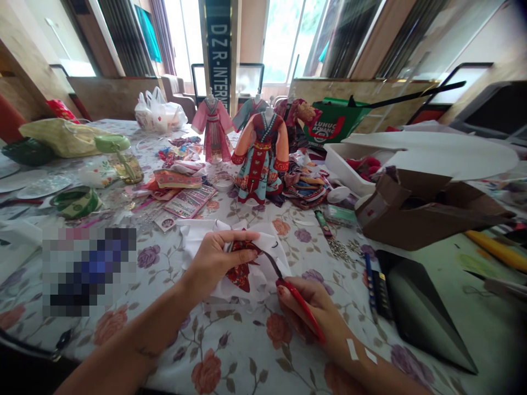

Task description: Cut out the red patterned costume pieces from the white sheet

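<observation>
My left hand (224, 251) is closed on a small red patterned fabric piece (239, 278), pinching it between thumb and fingers. White fabric scraps (269, 249) lie under and around that piece on the flowered tablecloth. In my right hand (307, 307) is a pair of red-handled scissors (302, 304). Their dark blades point up and to the left, with the tips close to my left thumb and the red fabric. How far the blades are apart I cannot tell.
Small robe-like costumes on stands, among them a red and blue one (260, 156), stand beyond my hands. A cardboard box (395, 219), a dark tablet-like slab (415, 302) and a blue pen (369, 282) are at the right. A green tape roll (77, 202) lies at the left.
</observation>
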Tool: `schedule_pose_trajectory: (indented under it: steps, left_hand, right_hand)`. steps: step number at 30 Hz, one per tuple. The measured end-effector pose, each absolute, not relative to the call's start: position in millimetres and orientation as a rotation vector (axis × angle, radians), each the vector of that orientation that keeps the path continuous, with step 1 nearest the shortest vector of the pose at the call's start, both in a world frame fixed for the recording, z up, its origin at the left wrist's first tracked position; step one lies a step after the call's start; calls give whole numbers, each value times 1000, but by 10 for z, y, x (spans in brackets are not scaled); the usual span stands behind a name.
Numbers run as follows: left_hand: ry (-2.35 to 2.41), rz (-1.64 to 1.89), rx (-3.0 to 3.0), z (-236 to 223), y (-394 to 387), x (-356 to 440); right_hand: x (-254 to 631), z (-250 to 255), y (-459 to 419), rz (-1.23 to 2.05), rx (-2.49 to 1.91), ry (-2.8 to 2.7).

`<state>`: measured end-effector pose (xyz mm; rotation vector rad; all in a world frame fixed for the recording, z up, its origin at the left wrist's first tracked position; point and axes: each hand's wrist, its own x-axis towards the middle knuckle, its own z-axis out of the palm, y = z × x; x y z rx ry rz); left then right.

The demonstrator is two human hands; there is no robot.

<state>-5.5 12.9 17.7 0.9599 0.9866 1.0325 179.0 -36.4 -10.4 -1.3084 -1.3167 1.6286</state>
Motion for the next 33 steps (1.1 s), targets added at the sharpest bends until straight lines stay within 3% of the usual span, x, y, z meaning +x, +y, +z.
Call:
schedule_pose_trajectory:
  steps: [33]
  left_hand:
    - [976, 1007, 982, 150, 137, -54]
  right_hand:
    - [1795, -121, -359, 1609, -1301, -1332]
